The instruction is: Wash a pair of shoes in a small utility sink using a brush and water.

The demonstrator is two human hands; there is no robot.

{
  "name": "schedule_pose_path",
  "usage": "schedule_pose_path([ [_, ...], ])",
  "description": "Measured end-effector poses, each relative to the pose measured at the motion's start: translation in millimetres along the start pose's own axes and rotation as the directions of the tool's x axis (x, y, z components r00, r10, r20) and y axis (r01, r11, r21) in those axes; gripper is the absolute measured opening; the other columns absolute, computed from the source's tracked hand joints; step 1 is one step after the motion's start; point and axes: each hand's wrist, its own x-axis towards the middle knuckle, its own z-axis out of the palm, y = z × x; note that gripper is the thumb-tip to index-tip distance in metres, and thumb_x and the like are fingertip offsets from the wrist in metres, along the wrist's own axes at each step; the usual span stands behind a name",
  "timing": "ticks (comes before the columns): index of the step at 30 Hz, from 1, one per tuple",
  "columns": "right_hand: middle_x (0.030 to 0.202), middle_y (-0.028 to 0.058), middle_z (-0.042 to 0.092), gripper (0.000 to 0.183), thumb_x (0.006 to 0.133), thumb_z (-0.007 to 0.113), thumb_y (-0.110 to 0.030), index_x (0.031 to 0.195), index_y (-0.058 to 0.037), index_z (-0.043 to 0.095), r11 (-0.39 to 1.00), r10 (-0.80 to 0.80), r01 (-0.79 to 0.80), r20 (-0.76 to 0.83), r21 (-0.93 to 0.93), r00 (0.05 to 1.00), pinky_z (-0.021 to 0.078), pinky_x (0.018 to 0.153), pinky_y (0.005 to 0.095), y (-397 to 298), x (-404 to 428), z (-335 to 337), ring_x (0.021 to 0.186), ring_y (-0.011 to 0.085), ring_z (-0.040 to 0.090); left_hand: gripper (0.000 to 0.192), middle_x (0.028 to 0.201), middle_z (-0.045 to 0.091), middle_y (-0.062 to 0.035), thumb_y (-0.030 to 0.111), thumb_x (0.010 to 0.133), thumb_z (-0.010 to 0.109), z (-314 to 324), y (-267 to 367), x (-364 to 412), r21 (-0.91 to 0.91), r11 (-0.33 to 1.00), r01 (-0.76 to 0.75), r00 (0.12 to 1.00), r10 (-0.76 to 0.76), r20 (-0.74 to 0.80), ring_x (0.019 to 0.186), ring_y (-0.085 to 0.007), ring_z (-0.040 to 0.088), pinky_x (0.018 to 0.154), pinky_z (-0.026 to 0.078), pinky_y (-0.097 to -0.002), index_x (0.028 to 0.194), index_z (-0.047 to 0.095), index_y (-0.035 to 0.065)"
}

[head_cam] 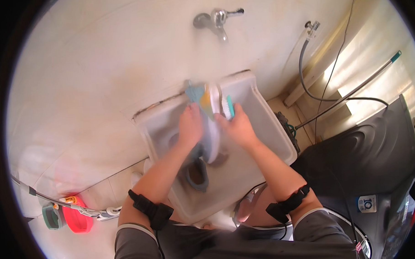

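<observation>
My left hand [190,122] grips a blue, yellow and white shoe [211,139] on its left side, over the white laundry sink [272,123]. In my right hand [238,126] is a scrubbing brush [229,107] with a teal back and white bristles, beside the shoe's pale sole edge. A second, blue-grey shoe [197,176] lies lower in the basin, its opening facing up. Haze in the view blurs the left hand and part of the held shoe.
A chrome tap [220,21] juts from the wall above the sink. At right stand a mop [347,95], a grey hose [302,69] and a black ribbed-top appliance [359,151]. Red [78,219] and green [52,217] plastic containers are at lower left, near a metal pole [48,197].
</observation>
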Motion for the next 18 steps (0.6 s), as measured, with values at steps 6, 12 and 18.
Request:
schedule_pose_path([
  [6,0.115,0.0254,0.064,0.080,0.082,0.083,-0.050,0.129,0.0060,0.050,0.988,0.095,-0.106,0.093,0.111,0.991,0.0501,0.094,0.0465,28.4,-17.0,-12.2,0.110,0.0363,0.064,0.055,0.089,0.066,-0.0317,0.038,0.110,0.034,41.4,-0.6,-12.1,-0.207,0.975,-0.086,0.993,0.067,-0.097,0.089,-0.0514,0.063,0.084,0.050,-0.0521,0.100,0.065,-0.0066],
  [12,0.131,0.0195,0.061,0.090,0.072,0.092,-0.037,0.140,0.0012,0.047,0.915,0.061,-0.072,0.040,0.398,0.997,0.0481,0.103,0.0422,29.7,-18.8,-27.7,0.122,0.0309,0.060,0.051,0.111,0.072,-0.0122,0.042,0.111,0.039,20.0,10.3,-26.9,-0.629,0.729,0.269,0.946,-0.079,0.313,0.101,-0.0254,0.065,0.093,0.048,-0.0369,0.116,0.066,-0.0017],
  [18,0.129,0.0202,0.060,0.092,0.064,0.094,-0.022,0.140,-0.0021,0.046,0.948,-0.277,0.272,0.004,0.164,0.961,0.0483,0.104,0.0413,16.8,-37.8,-40.1,0.123,0.0341,0.059,0.055,0.106,0.068,-0.0013,0.060,0.099,0.059,-9.7,13.6,-22.0,-0.516,0.673,0.530,0.845,-0.365,0.392,0.092,-0.0145,0.062,0.083,0.048,-0.0296,0.115,0.064,0.0076],
])
